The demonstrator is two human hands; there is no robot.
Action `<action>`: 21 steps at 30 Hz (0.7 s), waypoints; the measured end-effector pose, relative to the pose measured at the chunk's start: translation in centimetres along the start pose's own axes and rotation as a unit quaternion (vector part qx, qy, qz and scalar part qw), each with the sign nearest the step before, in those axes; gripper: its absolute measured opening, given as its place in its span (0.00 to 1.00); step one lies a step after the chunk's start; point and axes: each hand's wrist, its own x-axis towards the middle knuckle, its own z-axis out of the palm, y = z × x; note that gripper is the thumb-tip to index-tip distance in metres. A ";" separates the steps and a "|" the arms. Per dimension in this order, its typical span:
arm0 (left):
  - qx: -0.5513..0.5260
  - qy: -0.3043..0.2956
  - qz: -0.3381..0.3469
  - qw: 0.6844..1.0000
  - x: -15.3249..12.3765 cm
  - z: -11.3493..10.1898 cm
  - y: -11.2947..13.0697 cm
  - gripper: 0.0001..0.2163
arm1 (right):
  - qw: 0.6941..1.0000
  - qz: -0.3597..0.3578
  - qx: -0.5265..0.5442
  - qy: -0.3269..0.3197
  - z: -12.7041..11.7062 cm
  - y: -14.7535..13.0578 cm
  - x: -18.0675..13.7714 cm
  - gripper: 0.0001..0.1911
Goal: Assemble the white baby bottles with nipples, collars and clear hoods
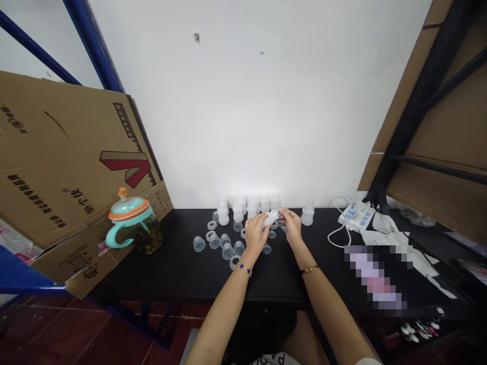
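Note:
My left hand (256, 234) is wrapped round a white baby bottle (271, 218), which lies tilted with its top toward the right. The fingers of my right hand (292, 226) pinch at that top end; the exact part between them is too small to make out. Behind my hands, several white baby bottles (223, 213) stand in a cluster against the wall. One more bottle with a clear cap (308, 213) stands apart on the right. Clear dome caps (227, 250) and ring collars (235, 262) are spread left of my left hand. Small clear teats (267, 249) lie between my wrists.
On the black table (171, 276), a teal and orange lidded jug (133, 223) stands at the left by a cardboard box (72, 167). At right are a white power strip (356, 215) with cables, torn white paper (403, 243) and a blurred-out patch. A white wall closes the back.

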 end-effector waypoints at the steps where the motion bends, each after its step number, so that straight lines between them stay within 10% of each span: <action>1: -0.003 -0.004 -0.003 1.000 0.0 0.0 0.0 0.13 | 1.000 0.003 0.004 0.006 0.0 0.0 0.0 0.14; 21: -0.035 0.014 -0.083 0.996 0.4 -0.2 0.4 0.20 | 0.988 0.077 0.094 -0.093 -0.3 -1.4 -0.4 0.17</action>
